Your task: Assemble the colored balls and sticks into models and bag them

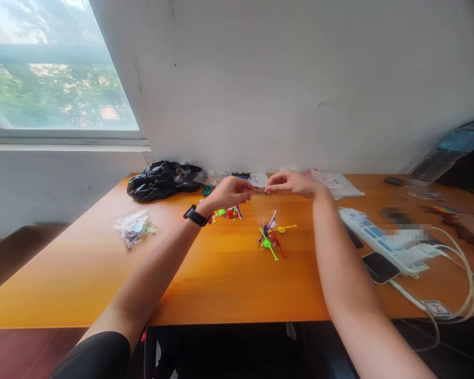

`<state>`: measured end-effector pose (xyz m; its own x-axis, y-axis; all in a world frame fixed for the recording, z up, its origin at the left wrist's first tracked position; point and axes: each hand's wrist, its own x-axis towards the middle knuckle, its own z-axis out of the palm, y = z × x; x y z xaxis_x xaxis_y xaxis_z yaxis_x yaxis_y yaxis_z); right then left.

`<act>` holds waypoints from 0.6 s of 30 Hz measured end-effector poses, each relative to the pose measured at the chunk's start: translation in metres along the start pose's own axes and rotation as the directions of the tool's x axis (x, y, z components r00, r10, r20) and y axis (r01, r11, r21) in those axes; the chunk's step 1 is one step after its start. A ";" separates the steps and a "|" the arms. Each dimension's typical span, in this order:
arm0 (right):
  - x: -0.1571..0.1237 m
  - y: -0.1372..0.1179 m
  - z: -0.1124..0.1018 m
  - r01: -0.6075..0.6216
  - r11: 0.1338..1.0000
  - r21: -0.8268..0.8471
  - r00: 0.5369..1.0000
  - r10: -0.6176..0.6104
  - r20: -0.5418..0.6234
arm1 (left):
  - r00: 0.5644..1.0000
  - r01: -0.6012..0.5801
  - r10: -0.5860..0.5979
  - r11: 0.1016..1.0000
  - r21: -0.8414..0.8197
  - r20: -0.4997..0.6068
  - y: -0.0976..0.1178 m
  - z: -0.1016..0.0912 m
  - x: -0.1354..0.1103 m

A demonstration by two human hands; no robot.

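Note:
My left hand, with a black watch on its wrist, and my right hand are raised above the orange table. Both pinch the top of a small clear plastic bag stretched between them. Several small colourful plastic pieces lie on the table under the bag. More colourful pieces lie just below my left hand.
A black plastic bag lies at the back left. A clear packet of colourful pieces sits to the left. Papers lie at the back. A white power strip, a phone and cables are on the right.

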<state>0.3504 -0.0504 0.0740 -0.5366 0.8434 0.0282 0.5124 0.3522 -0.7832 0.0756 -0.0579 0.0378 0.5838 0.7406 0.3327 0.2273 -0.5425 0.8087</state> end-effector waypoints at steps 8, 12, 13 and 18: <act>0.006 -0.014 -0.002 0.171 0.985 0.016 0.908 -0.151 -0.392 | 0.989 -0.007 0.004 1.000 -0.019 -0.151 -0.013 0.010 0.002; 0.017 -0.012 0.002 0.239 0.970 0.045 0.726 -0.148 -0.671 | 0.992 -0.011 -0.003 0.993 -0.114 -0.122 -0.030 0.017 0.008; 0.020 -0.010 0.003 0.244 0.968 0.063 0.695 -0.130 -0.707 | 0.989 -0.002 -0.026 0.983 -0.184 -0.148 -0.035 0.016 0.010; 0.033 0.006 0.008 0.129 0.982 0.137 0.695 0.009 -0.719 | 0.856 0.051 -0.399 0.696 -0.716 -0.327 -0.064 -0.012 0.013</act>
<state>0.3308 -0.0237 0.0651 0.1139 0.8810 0.4591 0.3419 0.3991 -0.8508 0.0593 -0.0085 -0.0041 0.1541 0.9806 0.1210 -0.3702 -0.0563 0.9273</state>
